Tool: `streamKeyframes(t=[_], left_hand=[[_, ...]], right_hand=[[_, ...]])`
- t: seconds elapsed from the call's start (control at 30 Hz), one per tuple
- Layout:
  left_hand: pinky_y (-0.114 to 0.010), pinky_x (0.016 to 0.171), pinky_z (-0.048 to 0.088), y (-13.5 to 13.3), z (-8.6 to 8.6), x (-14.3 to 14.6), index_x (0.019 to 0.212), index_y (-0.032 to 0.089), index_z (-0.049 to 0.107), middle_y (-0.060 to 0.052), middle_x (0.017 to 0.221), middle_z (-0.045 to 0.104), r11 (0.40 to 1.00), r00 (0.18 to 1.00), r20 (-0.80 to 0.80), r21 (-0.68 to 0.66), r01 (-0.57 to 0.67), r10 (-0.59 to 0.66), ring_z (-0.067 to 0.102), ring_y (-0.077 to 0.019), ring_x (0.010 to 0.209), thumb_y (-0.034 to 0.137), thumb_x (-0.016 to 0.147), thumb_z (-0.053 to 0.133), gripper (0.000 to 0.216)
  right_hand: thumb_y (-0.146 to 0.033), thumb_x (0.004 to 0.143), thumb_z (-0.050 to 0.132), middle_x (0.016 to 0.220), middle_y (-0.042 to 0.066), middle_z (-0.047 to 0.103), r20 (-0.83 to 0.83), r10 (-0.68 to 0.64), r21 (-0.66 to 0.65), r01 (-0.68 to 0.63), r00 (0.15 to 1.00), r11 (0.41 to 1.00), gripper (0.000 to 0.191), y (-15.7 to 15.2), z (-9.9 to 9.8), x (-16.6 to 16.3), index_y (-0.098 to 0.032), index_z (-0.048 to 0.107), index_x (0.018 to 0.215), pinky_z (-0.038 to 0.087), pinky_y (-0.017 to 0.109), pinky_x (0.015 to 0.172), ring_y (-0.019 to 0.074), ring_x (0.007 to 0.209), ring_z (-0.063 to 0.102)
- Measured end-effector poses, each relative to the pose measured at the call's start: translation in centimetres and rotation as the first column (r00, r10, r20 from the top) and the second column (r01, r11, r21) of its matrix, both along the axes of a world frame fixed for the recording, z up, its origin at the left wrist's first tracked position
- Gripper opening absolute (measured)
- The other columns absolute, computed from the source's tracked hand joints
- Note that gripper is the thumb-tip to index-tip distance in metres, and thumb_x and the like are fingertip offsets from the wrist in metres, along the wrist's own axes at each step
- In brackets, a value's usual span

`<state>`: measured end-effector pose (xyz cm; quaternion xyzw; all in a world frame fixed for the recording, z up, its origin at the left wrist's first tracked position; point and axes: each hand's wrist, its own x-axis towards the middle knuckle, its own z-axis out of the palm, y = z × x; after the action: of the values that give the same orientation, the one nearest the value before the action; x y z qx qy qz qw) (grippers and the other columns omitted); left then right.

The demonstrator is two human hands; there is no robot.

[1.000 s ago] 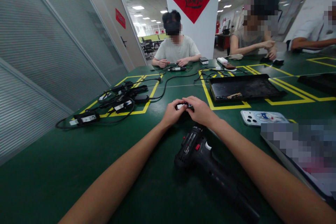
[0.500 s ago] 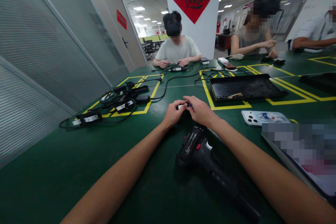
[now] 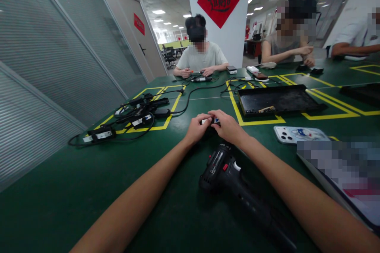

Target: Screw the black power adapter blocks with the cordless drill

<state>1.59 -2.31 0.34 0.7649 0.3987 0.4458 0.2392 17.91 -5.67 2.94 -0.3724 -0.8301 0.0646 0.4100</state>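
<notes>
Both hands meet over the green table (image 3: pixel 133 189), a short way beyond a black cordless drill (image 3: pixel 218 168) lying on its side. Between the fingers is a small dark object with a white patch (image 3: pixel 204 121) and a bit of blue; most of it is covered, so its kind cannot be made out. My left hand (image 3: pixel 195 129) is closed on its left side, thumb on top. My right hand (image 3: pixel 227 124) pinches it from the right, its fingertips close to the left thumb. The drill, with red buttons and a white trigger, rests between my forearms, touched by neither hand.
Black power adapters with tangled cables (image 3: pixel 142 114) lie at left within yellow tape. A black tray (image 3: pixel 276 101) sits at right, beyond a phone (image 3: pixel 299 134) and a partly blurred flat object (image 3: pixel 341 178). Several people work across the table; a cable (image 3: pixel 190 101) runs toward them.
Slightly more of the blue and white on the small object shows beside the right fingers. Both hands stay almost in place, and the whole view has shifted a little.
</notes>
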Motion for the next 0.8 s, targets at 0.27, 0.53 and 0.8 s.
streamKeyframes(t=[0.27,0.53,0.8], left_hand=[[-0.032,0.091,0.042,-0.1,0.0,-0.1,0.092,0.015,0.068,-0.007,0.099,0.067,1.000,1.000,-0.003,0.003,-0.005,0.005,0.058,-0.0192,0.098,0.036,0.085,0.049,0.029],[-0.030,0.090,0.042,0.3,0.0,0.0,0.094,0.015,0.066,-0.006,0.097,0.067,1.000,1.000,-0.024,-0.011,-0.012,0.012,0.059,-0.0183,0.095,0.033,0.084,0.049,0.027],[-0.028,0.085,0.044,0.3,0.6,0.3,0.093,0.014,0.066,-0.005,0.095,0.067,0.998,0.999,-0.035,-0.058,-0.013,0.011,0.059,-0.0175,0.091,0.027,0.081,0.048,0.025]], right_hand=[[-0.028,0.089,0.054,0.116,0.007,0.059,-0.009,0.003,0.008,-0.003,1.000,1.000,0.028,0.2,-0.1,-0.2,-0.017,0.055,0.115,0.048,0.044,0.085,0.0220,0.102,0.058],[-0.029,0.089,0.054,0.115,0.007,0.059,-0.021,-0.002,0.000,0.002,1.000,1.000,0.028,0.4,-0.4,-0.1,-0.018,0.055,0.115,0.048,0.044,0.085,0.0213,0.100,0.059],[-0.030,0.088,0.055,0.116,0.007,0.058,-0.082,-0.113,-0.070,0.107,0.990,0.992,0.031,1.0,-1.5,0.1,-0.017,0.054,0.116,0.049,0.043,0.082,0.0214,0.098,0.059]])
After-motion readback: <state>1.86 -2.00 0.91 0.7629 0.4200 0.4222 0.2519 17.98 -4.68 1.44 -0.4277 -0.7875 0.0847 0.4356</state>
